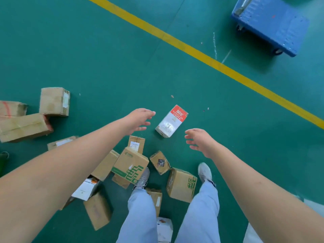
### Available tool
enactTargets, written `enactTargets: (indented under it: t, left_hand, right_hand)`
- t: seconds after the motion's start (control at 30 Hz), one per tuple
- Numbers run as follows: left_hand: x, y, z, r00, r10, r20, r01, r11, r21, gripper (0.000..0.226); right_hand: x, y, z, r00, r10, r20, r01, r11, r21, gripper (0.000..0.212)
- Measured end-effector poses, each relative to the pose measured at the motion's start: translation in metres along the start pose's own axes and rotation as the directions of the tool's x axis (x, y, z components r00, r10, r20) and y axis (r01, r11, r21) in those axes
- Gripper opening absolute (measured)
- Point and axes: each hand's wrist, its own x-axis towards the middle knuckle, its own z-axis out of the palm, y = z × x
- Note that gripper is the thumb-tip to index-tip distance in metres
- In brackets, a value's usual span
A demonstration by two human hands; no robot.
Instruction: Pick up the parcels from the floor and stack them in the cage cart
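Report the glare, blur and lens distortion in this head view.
Head view: glare whitens the lower face of the red-and-white box, washing out its print; the yellow floor line looks about straight, but the forearms balloon toward the bottom corners, a wide-angle effect; the left hand and right hand are slightly soft; light is even and shadows faint.

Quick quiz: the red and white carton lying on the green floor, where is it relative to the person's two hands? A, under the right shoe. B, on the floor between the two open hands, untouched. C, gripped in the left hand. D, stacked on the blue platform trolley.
B: the red and white carton lies on the green floor between the open left hand and right hand, neither touching it.
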Motion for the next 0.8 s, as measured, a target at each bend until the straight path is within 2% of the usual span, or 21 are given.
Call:
enactTargets:
  t: [0.17,0.33,0.47,0.57,0.67,0.8]
  left_hand:
    - [0.065,-0.018,0.011,0.993,-0.090,-0.071,0.081,0.990,-0.115,0.032]
    - [0.186,-0.059,0.059,0.965,-0.228,-0.130,0.192,0.951,-0.243,0.041]
    - [0.273,-0.099,0.106,0.932,-0.330,-0.153,0.272,0.911,-0.309,0.030]
    - [0.330,-0.132,0.135,0.908,-0.398,-0.127,0.335,0.875,-0.351,0.044]
    - [0.368,-0.156,0.152,0.891,-0.444,-0.096,0.360,0.819,-0.448,0.058]
    - [0.416,-0.181,0.157,0.869,-0.495,-0.013,0.375,0.673,-0.637,0.067]
  right_hand:
    - [0.088,-0.011,-0.013,0.996,-0.036,0.088,0.051,0.984,-0.173,0.030]
    - [0.229,0.007,-0.031,0.984,-0.012,0.177,0.077,0.928,-0.364,0.033]
    - [0.329,0.036,-0.050,0.986,-0.019,0.167,0.094,0.888,-0.451,0.029]
    - [0.396,0.056,-0.058,0.991,-0.026,0.130,0.086,0.872,-0.481,0.035]
    - [0.445,0.061,-0.059,0.989,-0.119,0.088,0.148,0.842,-0.519,0.048]
    - [0.506,0.055,-0.052,0.965,-0.256,0.055,0.240,0.783,-0.573,0.064]
